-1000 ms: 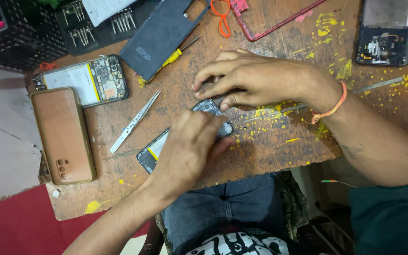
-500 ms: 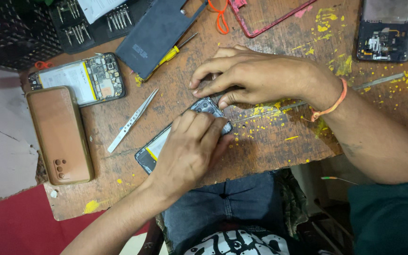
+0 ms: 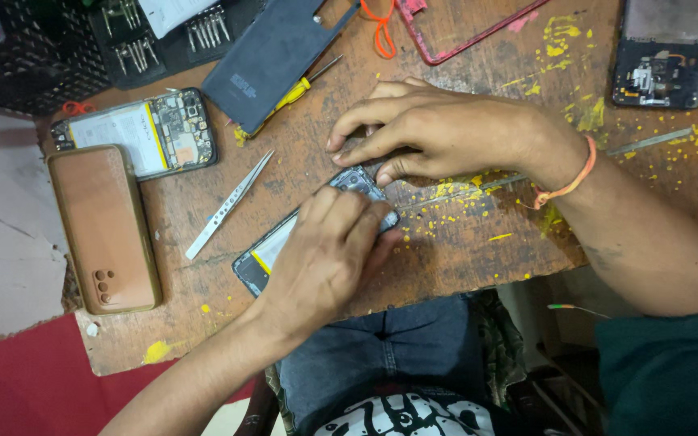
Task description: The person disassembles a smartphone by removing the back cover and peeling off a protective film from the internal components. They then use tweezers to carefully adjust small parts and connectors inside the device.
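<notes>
Scarred brown wood, flecked with yellow paint, makes up the worktable [image 3: 462,258]. Near its front edge lies an opened dark smartphone with its back removed [image 3: 280,246]. The left hand [image 3: 325,258] lies flat over the phone, fingers curled and pressing it down. The right hand [image 3: 438,129] pinches at the phone's top end; whether it grips anything I cannot tell. Thin steel tweezers [image 3: 228,206] lie just left of the phone.

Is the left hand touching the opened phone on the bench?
Touching. The head view shows the left hand lying flat on the opened phone, its fingers pressed over the phone's upper end.
</notes>
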